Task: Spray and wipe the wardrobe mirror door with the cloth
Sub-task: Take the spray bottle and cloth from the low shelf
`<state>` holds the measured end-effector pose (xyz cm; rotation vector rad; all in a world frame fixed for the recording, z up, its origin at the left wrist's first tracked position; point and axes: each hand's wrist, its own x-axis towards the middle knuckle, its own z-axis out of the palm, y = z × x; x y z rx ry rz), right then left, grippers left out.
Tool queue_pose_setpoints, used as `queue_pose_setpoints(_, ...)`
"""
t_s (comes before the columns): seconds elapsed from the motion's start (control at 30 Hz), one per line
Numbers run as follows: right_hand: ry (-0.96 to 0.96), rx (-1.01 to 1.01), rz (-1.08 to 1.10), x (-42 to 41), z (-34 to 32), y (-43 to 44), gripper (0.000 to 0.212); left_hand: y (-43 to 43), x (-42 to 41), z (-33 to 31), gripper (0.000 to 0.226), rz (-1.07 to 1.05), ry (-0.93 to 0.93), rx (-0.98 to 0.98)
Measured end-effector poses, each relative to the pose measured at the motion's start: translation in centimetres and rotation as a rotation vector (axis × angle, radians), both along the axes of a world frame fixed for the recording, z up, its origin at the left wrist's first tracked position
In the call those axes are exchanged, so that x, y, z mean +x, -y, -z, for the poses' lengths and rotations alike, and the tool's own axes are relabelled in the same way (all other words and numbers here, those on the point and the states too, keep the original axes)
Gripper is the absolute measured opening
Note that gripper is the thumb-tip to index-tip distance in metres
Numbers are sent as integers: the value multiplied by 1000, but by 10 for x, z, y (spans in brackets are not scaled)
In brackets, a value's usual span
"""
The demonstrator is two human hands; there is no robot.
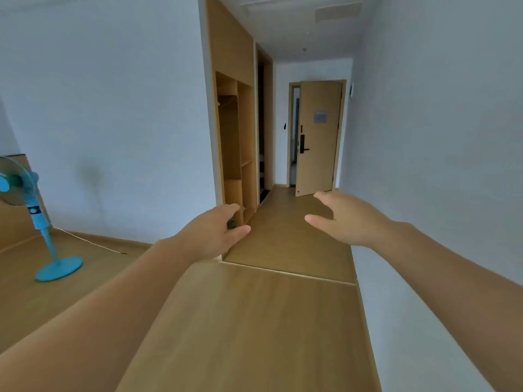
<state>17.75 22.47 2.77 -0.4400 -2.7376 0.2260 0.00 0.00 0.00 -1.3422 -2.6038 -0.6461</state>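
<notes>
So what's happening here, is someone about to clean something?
A person is walking through a bare room with both arms stretched forward. The left hand and the right hand are open and empty; no cloth or spray bottle shows. Ahead on the left stands a wooden wardrobe with open shelves, and beyond it a door stands ajar. No mirror door can be made out from here. A blue standing fan sits by the left wall. Cleaning has not begun.

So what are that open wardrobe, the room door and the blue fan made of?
The wardrobe looks like light wood-grain board, probably laminate: flat, matte, even colour. The room door has the same pale wood-look finish, with a dark, likely metal, handle and lock. The fan seems to be moulded plastic: uniform bright blue with a slight sheen on stand and base. Its cage material I cannot tell.
</notes>
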Motion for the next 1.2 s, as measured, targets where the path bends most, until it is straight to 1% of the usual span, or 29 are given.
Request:
queue_pose_setpoints(0.23, 90, -44, 92, -50, 53, -13, 70, -23, -70, 52, 68, 36, 67, -124)
queue_pose_setpoints(0.53, 175, -108, 152, -83, 100, -55, 70, -71, -113, 90, 68, 92, 137, -180)
queue_pose_setpoints(0.67, 200, -117, 150, -98, 117, -96, 69, -110, -125, 107, 68, 88, 159, -209)
queue_pose_setpoints(0.9, 239, -120, 93, -129, 144, -197, 68, -208, -142, 128, 67, 38, 181, -208)
queue_pose_setpoints(1.07, 277, -168, 70, -153, 152, -265, 66, -274, -153, 137, 68, 4, 213, -222)
queue_pose_setpoints(1.2, 293, -201, 42, -176, 159, -303, 66, -312, -163, 150, 67, -15, 238, -210)
